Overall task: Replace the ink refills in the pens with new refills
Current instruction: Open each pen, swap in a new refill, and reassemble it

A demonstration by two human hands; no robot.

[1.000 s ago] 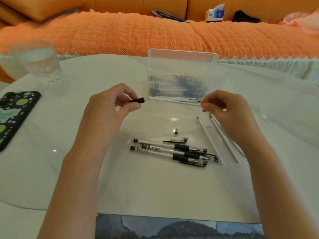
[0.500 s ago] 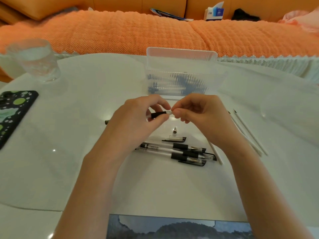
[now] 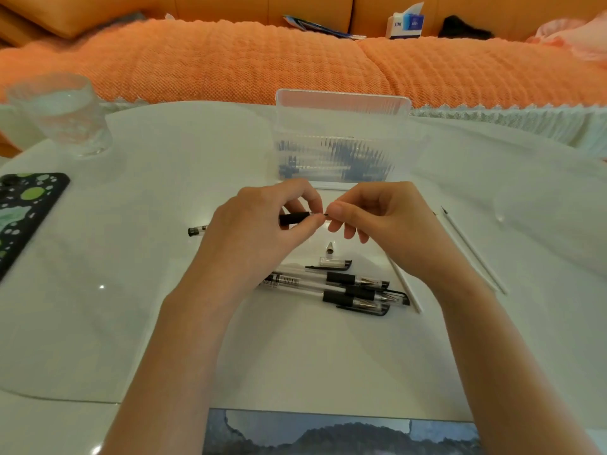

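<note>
My left hand (image 3: 259, 224) grips a clear pen barrel with a black grip section (image 3: 294, 218); its black end cap (image 3: 193, 231) sticks out to the left. My right hand (image 3: 381, 215) pinches the refill's tip (image 3: 325, 214) at the barrel's mouth. Below the hands lie a small metal pen tip (image 3: 330, 248), a loose cap (image 3: 335, 263) and three capped gel pens (image 3: 348, 287). White refills lie to the right (image 3: 473, 251), one partly under my right wrist (image 3: 405, 285).
A clear ribbed plastic box (image 3: 341, 139) holding pens stands open behind my hands. A glass of water (image 3: 62, 113) is at the far left, a phone in a spotted case (image 3: 23, 211) on the left edge. An orange sofa lies beyond the table.
My hands came together: the right hand pushed the refill into the barrel until only its tip shows. The pen's end cap now sticks out left of my left hand.
</note>
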